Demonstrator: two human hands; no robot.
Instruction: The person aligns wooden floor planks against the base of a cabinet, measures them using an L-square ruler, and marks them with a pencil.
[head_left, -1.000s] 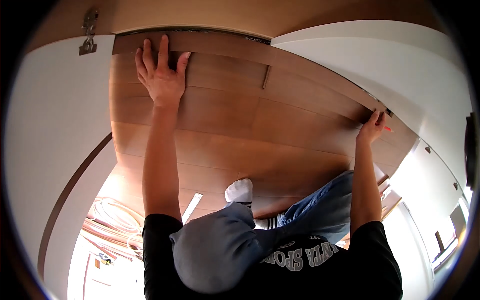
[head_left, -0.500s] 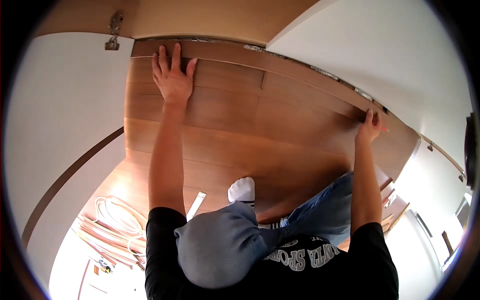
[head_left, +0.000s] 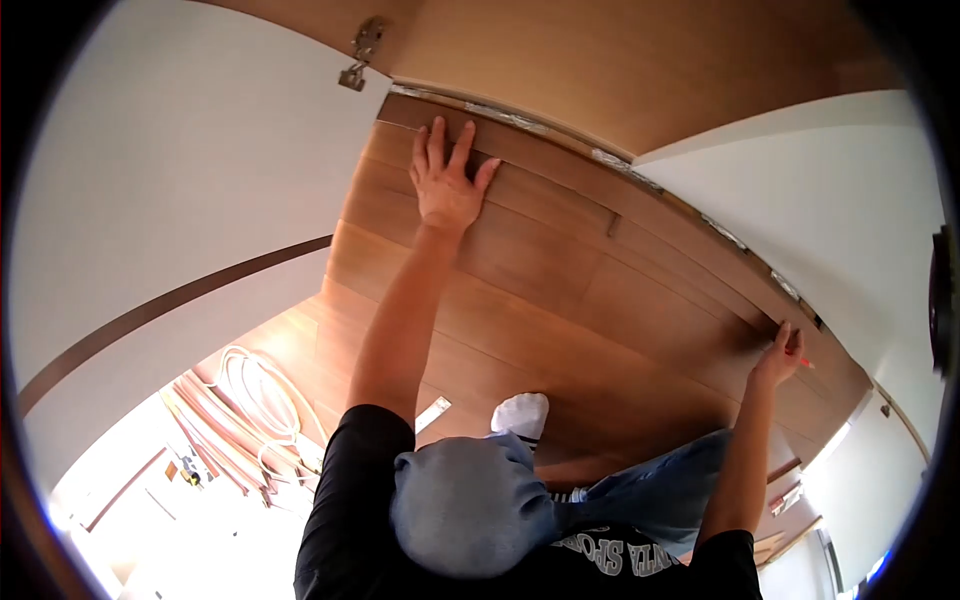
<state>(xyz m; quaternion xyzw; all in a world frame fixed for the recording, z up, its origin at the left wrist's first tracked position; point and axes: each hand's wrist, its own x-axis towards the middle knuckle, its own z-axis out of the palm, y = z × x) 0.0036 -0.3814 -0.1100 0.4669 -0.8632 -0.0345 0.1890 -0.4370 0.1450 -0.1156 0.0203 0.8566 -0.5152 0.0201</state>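
Along the foot of the cabinet (head_left: pixel 560 60), the long wooden strip (head_left: pixel 570 170) slants from our left hand (head_left: pixel 450 190), spread across its left end, to our right hand (head_left: pixel 776 358), which pinches what looks like a red pencil (head_left: pixel 806 363) beside it.

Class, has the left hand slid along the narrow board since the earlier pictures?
No; the left hand remains about as close to the metal hinge.

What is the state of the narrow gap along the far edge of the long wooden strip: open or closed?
Open: the gap shows beyond the wooden strip, with silvery material visible in it.
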